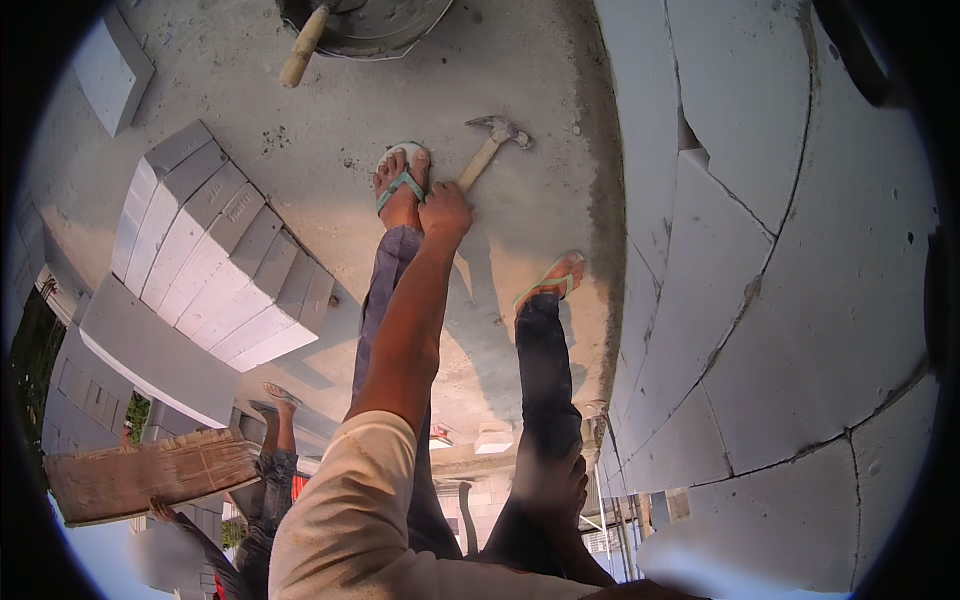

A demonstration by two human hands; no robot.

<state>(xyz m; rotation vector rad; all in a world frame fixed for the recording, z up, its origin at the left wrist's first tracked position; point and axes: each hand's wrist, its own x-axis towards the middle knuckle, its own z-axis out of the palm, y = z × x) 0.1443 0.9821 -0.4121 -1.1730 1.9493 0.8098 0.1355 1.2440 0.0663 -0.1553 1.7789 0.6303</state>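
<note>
My left hand is closed around the lower end of a claw hammer's pale wooden handle. The hammer has a worn grey head pointing away from me, low over the concrete floor; whether it touches the floor I cannot tell. Right beside that hand is my left foot in a green-strapped flip-flop. My right hand lies in shadow on my right trouser leg near the knee, its fingers laid along the cloth, with nothing seen in it.
A wall of large pale blocks rises close on the right. Several white blocks stand stacked at left. A dark mortar tub is at the top, a wooden tool handle over its rim. Lower left, another person's hand touches a wooden board.
</note>
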